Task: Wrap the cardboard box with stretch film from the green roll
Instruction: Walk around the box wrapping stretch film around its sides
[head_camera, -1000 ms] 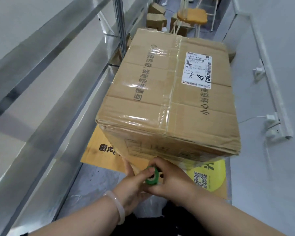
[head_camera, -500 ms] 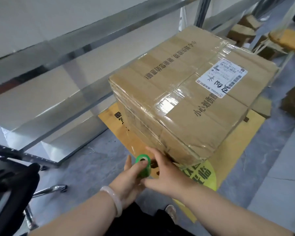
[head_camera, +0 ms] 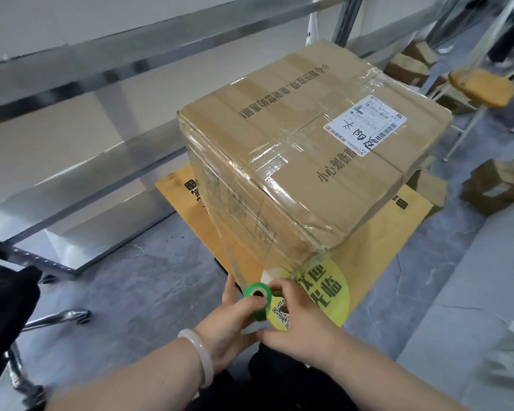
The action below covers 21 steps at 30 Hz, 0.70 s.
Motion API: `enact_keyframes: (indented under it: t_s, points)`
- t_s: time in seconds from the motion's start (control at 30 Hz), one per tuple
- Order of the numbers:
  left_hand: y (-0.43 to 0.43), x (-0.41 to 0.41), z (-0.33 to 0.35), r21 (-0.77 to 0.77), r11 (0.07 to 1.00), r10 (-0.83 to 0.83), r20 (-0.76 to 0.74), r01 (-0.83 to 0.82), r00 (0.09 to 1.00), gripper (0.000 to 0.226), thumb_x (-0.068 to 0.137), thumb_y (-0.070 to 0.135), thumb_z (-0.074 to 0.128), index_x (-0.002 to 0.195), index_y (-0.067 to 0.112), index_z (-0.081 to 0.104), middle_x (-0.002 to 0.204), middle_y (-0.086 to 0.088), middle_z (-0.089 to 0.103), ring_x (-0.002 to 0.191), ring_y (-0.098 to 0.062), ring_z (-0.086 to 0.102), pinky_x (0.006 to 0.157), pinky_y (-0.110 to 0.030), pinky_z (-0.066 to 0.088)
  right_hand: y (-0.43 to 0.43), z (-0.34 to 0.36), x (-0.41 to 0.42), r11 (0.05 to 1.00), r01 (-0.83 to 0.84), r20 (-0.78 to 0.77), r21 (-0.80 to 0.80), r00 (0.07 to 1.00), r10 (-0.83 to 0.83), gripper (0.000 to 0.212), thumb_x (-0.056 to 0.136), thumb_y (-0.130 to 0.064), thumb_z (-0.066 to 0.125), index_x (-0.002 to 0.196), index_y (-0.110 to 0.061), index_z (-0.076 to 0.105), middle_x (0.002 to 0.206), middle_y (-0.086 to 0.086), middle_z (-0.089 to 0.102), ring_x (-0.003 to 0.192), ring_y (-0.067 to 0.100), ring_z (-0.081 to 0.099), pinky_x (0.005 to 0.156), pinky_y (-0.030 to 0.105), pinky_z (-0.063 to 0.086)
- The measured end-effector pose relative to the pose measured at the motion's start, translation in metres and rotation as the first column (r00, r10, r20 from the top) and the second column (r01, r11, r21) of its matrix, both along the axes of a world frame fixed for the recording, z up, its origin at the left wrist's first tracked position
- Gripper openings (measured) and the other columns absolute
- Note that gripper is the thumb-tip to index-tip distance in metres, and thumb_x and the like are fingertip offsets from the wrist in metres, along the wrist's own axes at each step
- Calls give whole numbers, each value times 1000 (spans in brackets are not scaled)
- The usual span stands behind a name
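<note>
The cardboard box (head_camera: 309,161) is standing just beyond the green roll (head_camera: 258,295), which the left hand (head_camera: 229,321) and right hand (head_camera: 297,315) are both clasping, core upright, at its near lower corner.

The cardboard box (head_camera: 309,173) is tan-brown with black printed characters. Its label (head_camera: 365,126) is white with black barcodes and handwriting. The green roll (head_camera: 258,295) is bright green. The mat (head_camera: 383,241) is orange-yellow, and at its near corner a lime-green disc (head_camera: 330,292) carries black characters and a QR code. The bracelet (head_camera: 201,351) is pale pink.
</note>
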State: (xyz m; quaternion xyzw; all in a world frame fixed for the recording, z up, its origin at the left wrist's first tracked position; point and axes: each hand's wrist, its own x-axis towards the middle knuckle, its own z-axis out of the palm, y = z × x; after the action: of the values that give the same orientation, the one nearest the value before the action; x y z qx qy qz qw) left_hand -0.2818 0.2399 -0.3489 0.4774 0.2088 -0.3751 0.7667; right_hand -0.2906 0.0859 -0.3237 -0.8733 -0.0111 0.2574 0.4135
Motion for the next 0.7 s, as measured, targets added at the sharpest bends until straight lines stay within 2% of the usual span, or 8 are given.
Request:
enact_keyframes:
  t_s: [0.1,0.17,0.27,0.4,0.47,0.53,0.6,0.7]
  points:
    - [-9,-5,4,24,1000,22,-65,-20,998,83,92,9,63,149,51,20,119,-1,69,106,-18,67,73,-38,57,-16,0,1,997,-72,-68,32,995,74,64,73,-39,73,119,-41,28,123,-18,51,111,1,52,96,25,44]
    - [-17,-3,5,55,998,20,-43,-18,999,99,76,16,77,149,51,20,119,-4,73,108,-22,68,86,-41,55,-30,2,6,987,-148,-43,59,988,150,71,74,-39,72,127,-46,25,126,-21,52,115,-4,51,100,24,42]
    - [-38,-4,7,93,995,36,-34,-33,999,136,51,27,82,153,54,-3,139,-8,60,122,-27,62,110,-48,44,-55,1,14,957,-291,-10,24,957,291,77,71,-47,69,133,-57,25,133,-22,43,121,-6,44,104,19,37]
    - [-77,-8,10,100,985,143,-41,-138,989,144,46,25,82,153,50,-12,139,-9,59,117,-26,64,101,-44,50,-91,-2,30,929,-368,-31,33,929,369,67,69,-45,71,127,-44,38,127,-18,44,116,-1,46,99,19,39]
    - [-98,-7,12,91,973,219,-55,-214,974,143,48,21,82,153,50,-11,136,-11,61,118,-28,63,96,-44,50,-107,-1,41,919,-387,-94,78,915,393,60,69,-44,72,119,-48,37,123,-22,49,114,-2,49,99,23,42]
    - [-116,-7,12,66,942,334,-92,-329,938,139,51,15,80,154,51,-7,138,-13,59,123,-31,59,101,-48,47,-119,1,52,907,-404,-113,119,902,416,55,68,-43,72,110,-53,38,116,-24,56,110,-6,54,98,27,45]
    - [-131,-8,11,28,917,399,-115,-398,910,139,50,14,81,154,53,-1,140,-14,58,127,-33,57,104,-49,46,-130,5,61,890,-441,-92,115,887,452,60,67,-44,73,115,-56,39,116,-22,58,110,-5,54,98,30,46]
    - [-145,-11,9,9,902,430,-115,-432,896,130,51,13,82,154,54,12,139,-13,61,118,-33,63,101,-48,48,-143,11,70,834,-545,-55,91,833,551,64,74,-38,74,128,-51,42,123,-24,49,114,-5,48,98,18,41]
